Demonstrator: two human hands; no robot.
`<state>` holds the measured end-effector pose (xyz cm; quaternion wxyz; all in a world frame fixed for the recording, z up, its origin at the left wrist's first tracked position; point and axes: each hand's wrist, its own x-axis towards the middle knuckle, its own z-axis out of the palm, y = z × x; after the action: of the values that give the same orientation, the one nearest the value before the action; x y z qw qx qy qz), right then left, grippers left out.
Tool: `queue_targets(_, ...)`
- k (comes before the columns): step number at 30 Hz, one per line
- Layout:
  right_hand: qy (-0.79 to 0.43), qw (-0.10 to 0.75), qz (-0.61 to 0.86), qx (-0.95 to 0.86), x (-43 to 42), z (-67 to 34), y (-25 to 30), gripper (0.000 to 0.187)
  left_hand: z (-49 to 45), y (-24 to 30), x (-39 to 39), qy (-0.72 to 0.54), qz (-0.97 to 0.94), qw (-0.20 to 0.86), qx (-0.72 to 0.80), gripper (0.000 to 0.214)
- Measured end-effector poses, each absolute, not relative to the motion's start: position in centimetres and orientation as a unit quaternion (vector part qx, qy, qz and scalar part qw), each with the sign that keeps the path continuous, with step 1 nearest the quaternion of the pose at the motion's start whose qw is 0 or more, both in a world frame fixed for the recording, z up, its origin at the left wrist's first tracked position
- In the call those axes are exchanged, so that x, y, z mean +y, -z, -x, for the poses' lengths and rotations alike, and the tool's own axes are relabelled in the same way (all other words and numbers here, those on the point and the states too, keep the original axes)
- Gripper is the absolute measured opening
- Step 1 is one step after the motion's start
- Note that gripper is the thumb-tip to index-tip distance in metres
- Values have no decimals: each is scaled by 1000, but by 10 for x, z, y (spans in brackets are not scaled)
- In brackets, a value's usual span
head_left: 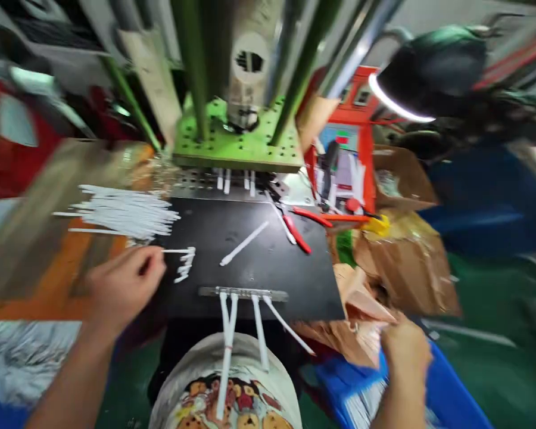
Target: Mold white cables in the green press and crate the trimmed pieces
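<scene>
My left hand hovers at the left edge of a black work plate, fingers curled in a pinch on a few thin white cables whose ends lie on the plate. My right hand is low at the right, over a blue bin of white cables; motion smears its fingers. A metal bar at the plate's front edge holds several white cables that hang toward me. One loose white cable lies mid-plate.
A pile of white cables lies at the left. Red-handled cutters rest at the plate's right, near more red tools. A green press stands behind. Brown paper bags and a black lamp fill the right.
</scene>
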<state>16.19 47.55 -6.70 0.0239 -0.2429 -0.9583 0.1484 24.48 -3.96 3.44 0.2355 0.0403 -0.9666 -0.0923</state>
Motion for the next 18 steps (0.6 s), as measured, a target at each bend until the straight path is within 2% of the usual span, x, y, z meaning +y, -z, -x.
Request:
queue_targets(2,-186,87,99,-974,437,-141,56,41,-234,-38,-28,75,5,265,-961,11)
queue_targets(4,-286,142,-106,-942,379,-125,26,37,-216,-41,-10,86,61,280,-954,12)
queue_targets(6,-354,73,-322,-875,313,-113,-11,31,-199,-45,8,97,115,298,-943,11)
queue_targets(8,-364,25,-450,-815,254,-102,-40,32,-189,-49,17,98,160,319,-929,12)
queue_targets(10,-313,-10,-501,-807,209,-96,-56,23,-183,-51,16,77,189,331,-921,12)
queue_targets(13,-208,-36,-495,-843,173,-100,-64,28,-180,-49,9,39,196,337,-920,12)
queue_targets(15,-166,-25,-482,-860,165,-107,-68,26,-177,-46,3,35,177,350,-919,15)
queue_targets(18,-162,4,-479,-863,176,-115,-80,22,-167,-48,-18,75,41,329,-941,21)
